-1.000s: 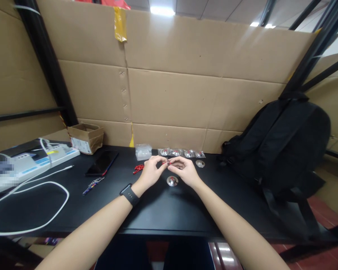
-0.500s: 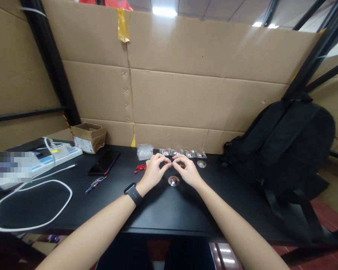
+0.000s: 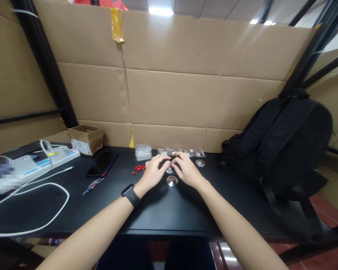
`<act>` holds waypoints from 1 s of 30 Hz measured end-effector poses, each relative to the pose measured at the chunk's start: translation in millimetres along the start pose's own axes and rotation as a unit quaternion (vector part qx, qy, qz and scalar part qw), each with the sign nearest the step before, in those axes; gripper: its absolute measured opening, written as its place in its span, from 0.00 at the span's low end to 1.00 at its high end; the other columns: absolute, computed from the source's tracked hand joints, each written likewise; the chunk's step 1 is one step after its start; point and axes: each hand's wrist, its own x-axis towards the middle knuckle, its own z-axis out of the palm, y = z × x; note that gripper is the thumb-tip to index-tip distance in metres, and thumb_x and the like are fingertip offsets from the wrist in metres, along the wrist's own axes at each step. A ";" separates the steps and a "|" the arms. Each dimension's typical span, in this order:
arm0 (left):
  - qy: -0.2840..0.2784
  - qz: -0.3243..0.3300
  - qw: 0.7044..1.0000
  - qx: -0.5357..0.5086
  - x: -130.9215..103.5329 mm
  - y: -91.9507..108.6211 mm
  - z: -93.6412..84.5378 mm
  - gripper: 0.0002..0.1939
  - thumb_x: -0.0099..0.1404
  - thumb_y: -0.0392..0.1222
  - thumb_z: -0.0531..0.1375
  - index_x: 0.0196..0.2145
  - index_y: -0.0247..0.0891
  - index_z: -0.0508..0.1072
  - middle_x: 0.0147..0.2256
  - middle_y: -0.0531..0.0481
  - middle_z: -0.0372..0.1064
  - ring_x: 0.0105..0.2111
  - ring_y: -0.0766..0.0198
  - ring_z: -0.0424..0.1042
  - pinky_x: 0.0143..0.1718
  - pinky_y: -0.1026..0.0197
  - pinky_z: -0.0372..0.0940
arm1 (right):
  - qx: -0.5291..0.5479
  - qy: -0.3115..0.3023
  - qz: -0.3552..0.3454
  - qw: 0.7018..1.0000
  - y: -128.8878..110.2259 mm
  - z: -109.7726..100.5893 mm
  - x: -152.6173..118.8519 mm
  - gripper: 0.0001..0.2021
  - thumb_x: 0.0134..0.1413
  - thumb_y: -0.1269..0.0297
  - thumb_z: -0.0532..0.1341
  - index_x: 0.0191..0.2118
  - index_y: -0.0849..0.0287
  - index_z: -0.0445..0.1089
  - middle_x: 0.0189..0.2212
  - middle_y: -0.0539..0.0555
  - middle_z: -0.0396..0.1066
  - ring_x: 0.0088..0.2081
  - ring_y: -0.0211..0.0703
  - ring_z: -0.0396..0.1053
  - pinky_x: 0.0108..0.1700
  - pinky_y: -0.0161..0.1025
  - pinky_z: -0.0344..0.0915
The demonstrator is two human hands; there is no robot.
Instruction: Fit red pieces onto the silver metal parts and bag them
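Between the fingertips of my left hand point(image 3: 155, 171) and my right hand point(image 3: 186, 171) is a small shiny metal disc point(image 3: 169, 170), partly hidden by the fingers. Both hands are closed around its sides, just above the black table. Nearer to me lies a round silver disc point(image 3: 172, 181) with a red centre. Red pieces point(image 3: 139, 169) lie left of my left hand. Behind the hands is a row of small clear packets point(image 3: 189, 152) with silver and red items inside. Another flat silver disc point(image 3: 200, 163) rests to the right.
A clear plastic bundle point(image 3: 143, 152) sits near the cardboard wall. On the left are a phone point(image 3: 102, 164), keys point(image 3: 92, 186), an open carton point(image 3: 86, 139), a power strip point(image 3: 49, 163) and a white cable point(image 3: 68, 195). A black backpack point(image 3: 287, 150) stands on the right.
The thin disc between my fingertips was upright on edge; now it shows its face lower, near the table. The view has shifted slightly.
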 end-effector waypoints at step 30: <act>-0.168 -0.100 0.926 0.324 17.6 -90.0 -52.3 0.17 0.69 0.50 0.52 0.46 0.53 0.79 0.57 0.50 0.71 0.61 0.45 0.59 0.55 0.39 0.52 | -0.081 -0.138 0.123 0.979 59.9 -45.6 -21.1 0.05 0.55 0.69 0.62 0.28 0.59 0.73 0.49 0.60 0.69 0.52 0.52 0.67 0.58 0.47 0.62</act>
